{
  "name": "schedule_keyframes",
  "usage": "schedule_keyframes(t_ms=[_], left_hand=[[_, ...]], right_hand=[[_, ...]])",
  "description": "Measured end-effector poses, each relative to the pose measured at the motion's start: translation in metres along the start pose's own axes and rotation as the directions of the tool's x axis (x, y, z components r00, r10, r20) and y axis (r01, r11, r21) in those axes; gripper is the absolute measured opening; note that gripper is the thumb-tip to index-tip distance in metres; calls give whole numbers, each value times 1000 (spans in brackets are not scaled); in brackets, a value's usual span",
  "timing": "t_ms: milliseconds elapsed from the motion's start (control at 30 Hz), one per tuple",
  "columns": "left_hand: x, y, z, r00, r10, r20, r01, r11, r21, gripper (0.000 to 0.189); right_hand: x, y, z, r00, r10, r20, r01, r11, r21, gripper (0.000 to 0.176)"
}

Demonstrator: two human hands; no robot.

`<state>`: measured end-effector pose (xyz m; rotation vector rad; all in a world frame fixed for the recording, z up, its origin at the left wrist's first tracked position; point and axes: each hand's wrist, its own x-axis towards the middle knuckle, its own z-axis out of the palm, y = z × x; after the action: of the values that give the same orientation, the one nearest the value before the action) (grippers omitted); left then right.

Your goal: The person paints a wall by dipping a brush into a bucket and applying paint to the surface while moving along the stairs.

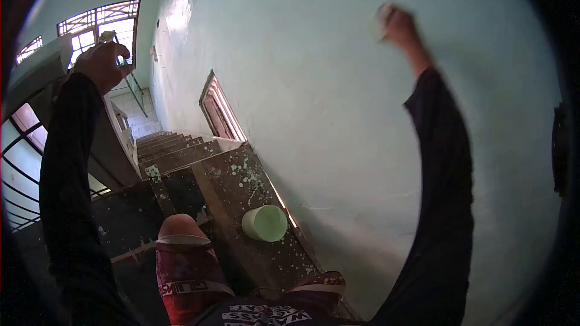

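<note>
My right hand (399,26) is raised at the upper right against the pale green wall (320,54). Its fingers are wrapped round a small pale object (383,19), blurred and too unclear to name. At the upper left my left hand (106,66) is up, fingers curled, with the thumb and a finger bent toward each other. Whether it holds anything is hard to tell. Below, a light green bucket (266,223) stands on a paint-spattered board (232,184), apart from both hands.
Stairs (172,148) lead down beyond the board at centre left. A barred window (115,21) is at the upper left, and a small framed opening (220,108) is in the wall. My knees are beside the bucket. A curved metal grille (21,139) stands at far left.
</note>
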<state>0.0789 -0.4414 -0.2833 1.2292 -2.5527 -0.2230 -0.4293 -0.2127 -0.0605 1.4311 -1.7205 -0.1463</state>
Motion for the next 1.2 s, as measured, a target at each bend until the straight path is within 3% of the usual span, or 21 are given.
schedule_keyframes(t_ms=[67,100,200,267,300,333,367,400,433,467,600,633,767,833,900,967,1033,1067,1100,1133,1200], left_hand=[[2,-6,6,1000,24,-16,-24,1000,17,31],[3,-6,7,998,47,-43,-46,998,32,29],[2,-3,6,999,28,-34,-27,999,29,29],[-1,5,-5,1000,-2,15,2,1000,22,30],[-2,7,-9,998,-29,63,28,1000,14,32],[-1,5,-9,998,-26,59,25,1000,13,32],[1,2,-6,999,7,39,-7,1000,11,30],[0,-1,-3,999,35,19,-35,999,11,28],[-1,-2,-2,1000,29,12,-29,999,13,28],[-3,-2,-1,1000,27,-4,-27,999,24,28],[-2,5,-9,999,28,35,-29,998,47,29],[0,4,-9,997,34,68,-38,998,59,30],[6,-2,1,997,63,37,-65,997,37,27],[8,-1,1,997,54,63,-55,998,21,26],[7,-3,1,996,58,65,-58,998,7,27],[9,-7,5,996,58,62,-60,998,31,28],[8,-6,4,997,59,57,-61,997,48,29],[5,-3,1,998,45,55,-47,998,39,30],[2,0,-3,998,30,51,-32,999,34,31],[-1,7,-11,994,-6,108,5,1000,10,33],[1,1,-5,997,16,82,-16,1000,4,32]], right_hand=[[68,32,-80,985,164,-52,-169,980,-108,44],[87,53,-98,969,28,-245,-105,946,-307,41],[76,-1,-136,952,148,-268,-229,925,-302,16],[52,50,-53,951,-240,-194,151,910,-387,15],[20,28,-18,946,-298,-124,288,953,-93,13],[-25,-6,39,986,-54,-159,120,886,447,11],[-66,-72,40,966,149,211,-255,682,685,13],[-113,-96,79,935,-353,34,349,933,85,18],[-148,-144,71,932,-83,353,-51,934,354,22],[-162,-173,57,845,-65,532,-148,926,348,25],[-136,-91,51,836,29,549,-333,821,464,27],[-114,-57,34,969,102,227,-195,878,437,29],[10,70,-104,984,121,-133,-144,974,-176,33],[18,21,-173,909,109,-402,-168,979,-115,16],[14,24,-178,911,159,-379,-254,944,-213,16],[-17,59,-121,998,10,-58,-33,908,-417,30],[-105,9,-43,906,-410,-104,345,859,-379,30],[-153,-36,-9,899,-432,-75,317,759,-569,20],[-206,-72,28,966,-247,72,249,968,-14,18],[-219,-129,-11,854,13,521,-135,971,197,12],[-244,-153,-22,818,96,567,-365,849,382,15]])
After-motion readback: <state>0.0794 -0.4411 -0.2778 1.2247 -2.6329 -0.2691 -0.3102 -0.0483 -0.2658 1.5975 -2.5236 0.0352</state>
